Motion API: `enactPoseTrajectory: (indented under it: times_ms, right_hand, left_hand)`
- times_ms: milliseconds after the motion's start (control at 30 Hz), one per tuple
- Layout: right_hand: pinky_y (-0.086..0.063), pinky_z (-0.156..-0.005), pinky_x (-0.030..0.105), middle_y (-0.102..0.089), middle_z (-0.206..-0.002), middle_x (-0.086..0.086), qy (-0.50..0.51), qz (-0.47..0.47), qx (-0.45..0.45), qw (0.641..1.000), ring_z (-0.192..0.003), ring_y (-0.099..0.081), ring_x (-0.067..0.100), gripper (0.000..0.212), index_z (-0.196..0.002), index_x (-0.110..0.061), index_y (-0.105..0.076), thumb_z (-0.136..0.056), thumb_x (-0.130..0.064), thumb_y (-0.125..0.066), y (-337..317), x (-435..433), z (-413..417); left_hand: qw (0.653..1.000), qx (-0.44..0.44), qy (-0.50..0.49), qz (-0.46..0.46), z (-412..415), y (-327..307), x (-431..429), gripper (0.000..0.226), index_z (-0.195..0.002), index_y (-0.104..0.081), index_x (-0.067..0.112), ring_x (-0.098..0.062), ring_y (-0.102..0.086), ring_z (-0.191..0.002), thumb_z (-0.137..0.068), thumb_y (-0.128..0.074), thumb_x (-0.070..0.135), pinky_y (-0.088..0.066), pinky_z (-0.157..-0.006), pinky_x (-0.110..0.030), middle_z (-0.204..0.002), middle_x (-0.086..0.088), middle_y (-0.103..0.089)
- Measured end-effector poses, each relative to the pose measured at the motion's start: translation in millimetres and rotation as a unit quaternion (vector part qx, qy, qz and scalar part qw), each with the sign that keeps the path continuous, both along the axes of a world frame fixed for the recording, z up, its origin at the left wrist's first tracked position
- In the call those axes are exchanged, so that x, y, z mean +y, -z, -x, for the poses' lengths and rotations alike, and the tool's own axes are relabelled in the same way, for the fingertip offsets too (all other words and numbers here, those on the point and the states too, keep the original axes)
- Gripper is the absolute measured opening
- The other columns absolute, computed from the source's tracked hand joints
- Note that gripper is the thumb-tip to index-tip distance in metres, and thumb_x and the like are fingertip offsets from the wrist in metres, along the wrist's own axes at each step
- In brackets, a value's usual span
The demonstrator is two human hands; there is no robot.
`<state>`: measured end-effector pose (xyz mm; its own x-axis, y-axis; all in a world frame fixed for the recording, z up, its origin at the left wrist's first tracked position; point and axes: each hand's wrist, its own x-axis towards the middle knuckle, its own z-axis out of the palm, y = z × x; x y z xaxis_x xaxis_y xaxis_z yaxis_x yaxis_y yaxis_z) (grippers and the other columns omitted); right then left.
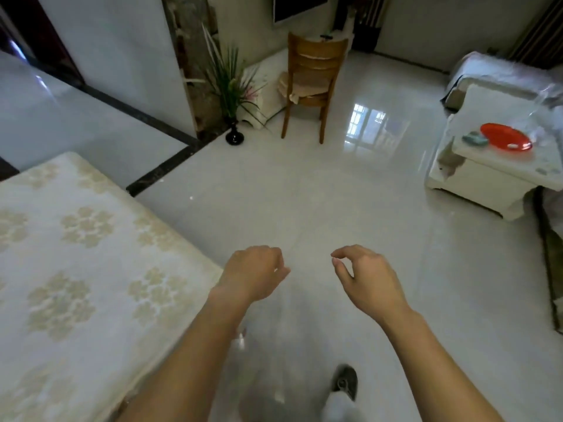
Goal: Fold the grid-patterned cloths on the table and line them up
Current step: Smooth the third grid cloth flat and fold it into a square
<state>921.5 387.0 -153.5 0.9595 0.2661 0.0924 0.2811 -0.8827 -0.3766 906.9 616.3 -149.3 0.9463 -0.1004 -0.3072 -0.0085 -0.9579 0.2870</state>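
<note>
Left of your left hand [253, 271]: large table under a cream cover woven with pale gold flower clusters [76, 239]. Its near end is cut off by the frame edge. No grid-patterned cloth shows on it or anywhere else, so I cannot tell you where the task's cloths lie.

Left hand: raised over the glossy white tiled floor [304, 193], fingers loosely curled under, holding nothing.

Right hand [362, 275]: level with the left and apart from it, thumb and forefinger bent toward each other with a gap between, pinching nothing.

Below the right hand: one grey shoe [345, 382], blurred.

Far beyond both hands: brown wooden slat-back chair [310, 83].

Far right of the right hand: round red plate [505, 137] on a low white cabinet [475, 178].

Step, as judged: folding not begun; you appear to be on foot, between places.

Next move: find the cloths, probably by turning toward the table, then take one by its corners.
</note>
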Motion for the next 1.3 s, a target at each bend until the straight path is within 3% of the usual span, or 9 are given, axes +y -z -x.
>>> enactPoseTrajectory:
  times_ms: [67, 333, 500, 633, 800, 1000, 1300]
  right_hand:
    - [-0.052, -0.088, 0.035, -0.072, -0.109, -0.007, -0.04, -0.012, 0.006, 0.999, -0.096, -0.067, 0.017, 0.02, -0.109, -0.022, -0.071, -0.098, -0.029, -0.057, 8, 15, -46]
    - [-0.051, -0.091, 0.039, -0.07, -0.11, -0.006, -0.184, -0.069, 0.033, 0.98, -0.1, -0.066, 0.019, 0.02, -0.11, -0.023, -0.07, -0.098, -0.027, -0.056, 23, 58, -233]
    - [-0.053, -0.083, 0.035, -0.071, -0.104, -0.003, -0.255, -0.125, 0.027, 0.959, -0.094, -0.066, 0.02, 0.018, -0.106, -0.022, -0.071, -0.097, -0.026, -0.056, 1, 98, -318]
    - [-0.054, -0.079, 0.038, -0.07, -0.097, -0.002, -0.326, -0.136, 0.032, 0.935, -0.089, -0.065, 0.023, 0.014, -0.101, -0.022, -0.071, -0.096, -0.025, -0.058, 6, 142, -340]
    - [-0.052, -0.08, 0.03, -0.071, -0.103, -0.004, -0.418, -0.097, 0.033, 0.903, -0.091, -0.064, 0.019, 0.019, -0.107, -0.021, -0.071, -0.097, -0.026, -0.056, 8, 193, -357]
    - [-0.053, -0.083, 0.036, -0.07, -0.098, -0.006, -0.461, -0.085, 0.009, 0.883, -0.088, -0.064, 0.017, 0.012, -0.1, -0.023, -0.071, -0.095, -0.024, -0.06, 2, 251, -422]
    - [-0.052, -0.092, 0.04, -0.069, -0.108, -0.003, -0.452, -0.064, 0.002, 0.89, -0.098, -0.062, 0.017, 0.018, -0.109, -0.021, -0.071, -0.098, -0.025, -0.057, 4, 386, -505]
  left_hand:
    - [0.999, 0.007, -0.043, -0.008, -26, 8, 15, 0.03, -0.108, -0.064, 0.025, -0.023, -0.063, -0.104, -0.1, -0.051, 0.051, -0.051, -0.093, -0.039, -0.114, 0.0, -0.067]
    - [0.974, -0.006, -0.222, -0.054, -132, -11, 37, 0.033, -0.123, -0.06, 0.03, -0.022, -0.063, -0.111, -0.1, -0.051, 0.051, -0.052, -0.092, -0.037, -0.123, 0.004, -0.064]
    - [0.928, -0.037, -0.356, -0.105, -164, -44, 50, 0.026, -0.118, -0.062, 0.025, -0.025, -0.065, -0.105, -0.101, -0.051, 0.041, -0.052, -0.086, -0.036, -0.116, -0.001, -0.068]
    - [0.895, -0.028, -0.429, -0.117, -167, -38, 63, 0.024, -0.109, -0.063, 0.029, -0.02, -0.067, -0.093, -0.099, -0.05, 0.045, -0.056, -0.083, -0.038, -0.108, 0.005, -0.07]
    - [0.867, -0.022, -0.485, -0.114, -175, -27, 90, 0.027, -0.111, -0.064, 0.028, -0.02, -0.067, -0.095, -0.101, -0.048, 0.047, -0.056, -0.085, -0.04, -0.109, 0.006, -0.069]
    - [0.853, -0.049, -0.516, -0.058, -238, -5, 136, 0.03, -0.119, -0.063, 0.026, -0.023, -0.066, -0.103, -0.101, -0.05, 0.046, -0.051, -0.087, -0.033, -0.117, 0.001, -0.068]
    - [0.843, -0.062, -0.531, -0.06, -315, -6, 277, 0.031, -0.122, -0.062, 0.027, -0.024, -0.064, -0.107, -0.101, -0.051, 0.047, -0.048, -0.09, -0.037, -0.119, -0.001, -0.069]
